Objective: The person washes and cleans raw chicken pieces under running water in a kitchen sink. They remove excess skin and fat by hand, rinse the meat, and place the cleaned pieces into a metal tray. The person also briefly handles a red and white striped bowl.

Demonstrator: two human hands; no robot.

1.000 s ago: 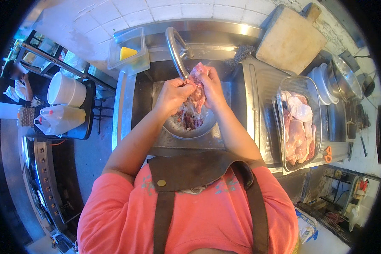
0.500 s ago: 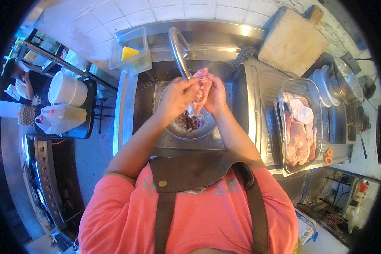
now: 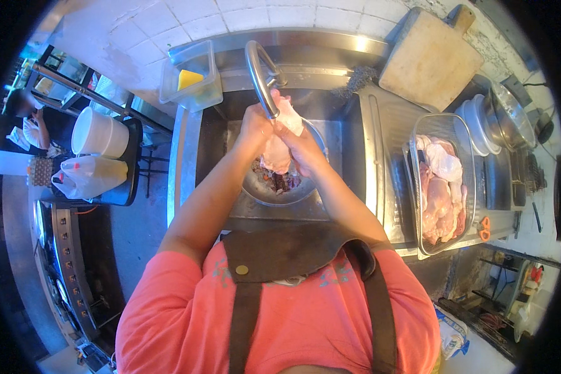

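Both hands hold a raw chicken piece (image 3: 277,156) over the sink (image 3: 343,143), right below the curved steel faucet (image 3: 255,68). My left hand (image 3: 254,129) wraps the piece's left side. On its other side my right hand (image 3: 302,147) grips it, thumb toward the faucet's mouth. Pale skin faces up, and the faucet's end partly covers the piece. Beneath the hands a round metal bowl (image 3: 260,194) sits in the sink, with dark red and brownish scraps (image 3: 283,183) in it. Whether water is running is hard to tell.
Right of the sink, a wire basket (image 3: 472,187) holds several raw chicken pieces, with orange-handled scissors (image 3: 485,228) beside it. A cutting board (image 3: 430,62) leans behind. A clear tub (image 3: 213,93) with a yellow sponge stands back left. At far left, a person (image 3: 36,128) is near a white bucket (image 3: 100,131).
The chicken piece has turned from its reddish flesh side to its pale skin side. Both hands have shifted slightly left and regripped it under the faucet.
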